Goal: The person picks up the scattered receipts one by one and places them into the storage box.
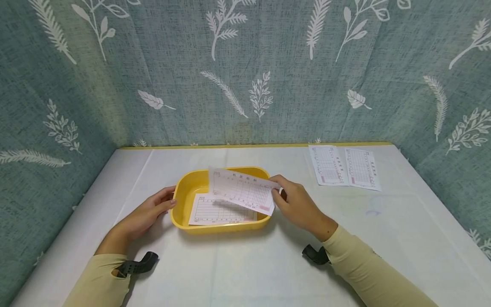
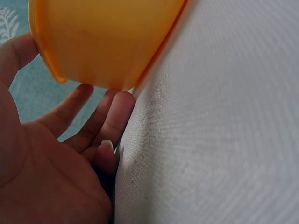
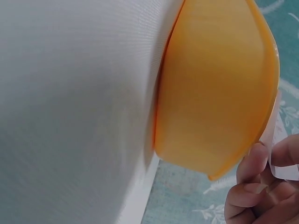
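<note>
While the left hand (image 1: pixel 147 213) is gripping the left end of the yellow basin (image 1: pixel 222 230) at its rim, the right hand (image 1: pixel 297 204) is pinching one printed sheet (image 1: pixel 241 187) by its right edge, holding it tilted over the basin. Another sheet (image 1: pixel 207 212) is lying inside. Two more sheets (image 1: pixel 327 165) are resting side by side on the white counter (image 1: pixel 230 268), farther right.

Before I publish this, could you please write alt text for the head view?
A person's right hand holds a printed form over a yellow tub containing a second form; the left hand touches the tub's end. Two more forms lie at right.
</note>
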Motion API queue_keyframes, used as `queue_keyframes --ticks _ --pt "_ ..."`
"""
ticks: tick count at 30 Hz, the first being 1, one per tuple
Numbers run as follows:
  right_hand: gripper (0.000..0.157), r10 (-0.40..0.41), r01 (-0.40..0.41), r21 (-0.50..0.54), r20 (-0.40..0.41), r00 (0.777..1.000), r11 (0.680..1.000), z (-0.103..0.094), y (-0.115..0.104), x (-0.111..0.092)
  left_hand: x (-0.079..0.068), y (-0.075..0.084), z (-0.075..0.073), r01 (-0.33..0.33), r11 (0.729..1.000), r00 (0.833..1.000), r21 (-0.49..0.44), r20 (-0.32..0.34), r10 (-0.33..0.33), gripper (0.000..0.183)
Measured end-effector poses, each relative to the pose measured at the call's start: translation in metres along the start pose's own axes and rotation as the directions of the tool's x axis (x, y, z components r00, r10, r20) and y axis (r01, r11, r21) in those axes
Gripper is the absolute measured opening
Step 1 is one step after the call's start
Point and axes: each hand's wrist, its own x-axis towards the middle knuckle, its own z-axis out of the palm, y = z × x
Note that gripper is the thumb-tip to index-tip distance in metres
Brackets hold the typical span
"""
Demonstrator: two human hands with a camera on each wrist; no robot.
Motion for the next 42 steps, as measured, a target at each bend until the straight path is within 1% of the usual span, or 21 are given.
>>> queue_keyframes --ticks 12,20,26,30,35,38,42 --pt "0.03 -0.016 0.017 -0.055 0.013 1.0 0.998 0.003 0.003 0.0 0.001 0.0 0.0 0.008 1.0 1.0 -0.014 0.002 -0.008 0.063" --pt "0.032 -0.027 0.029 -0.096 0.02 0.999 0.995 0.005 0.003 0.002 0.003 0.001 -0.001 -0.011 1.0 1.0 -0.007 0.007 0.011 0.062" --pt "0.032 -0.04 0.046 -0.129 0.053 0.998 0.991 0.007 0.003 0.009 0.004 0.001 -0.001 -0.008 1.0 1.0 -0.002 0.002 0.008 0.062" --pt "0.035 0.003 0.006 -0.111 0.08 0.997 0.994 0.01 0.003 0.015 0.003 0.002 0.0 -0.009 1.0 1.0 0.004 0.006 0.009 0.061" --pt "0.037 0.062 -0.054 -0.089 0.094 0.994 0.995 0.012 0.0 0.02 0.001 0.002 0.0 -0.016 1.0 1.0 0.007 0.011 0.016 0.06" --pt "0.038 0.077 -0.07 -0.075 0.099 0.992 0.995 0.014 0.0 0.02 0.0 0.001 0.0 -0.019 1.0 1.0 -0.012 0.002 0.019 0.058" --pt "0.037 0.106 -0.102 -0.041 0.12 0.987 0.994 0.017 0.001 0.021 0.0 0.0 0.0 -0.019 1.0 1.0 -0.012 0.0 0.019 0.057"
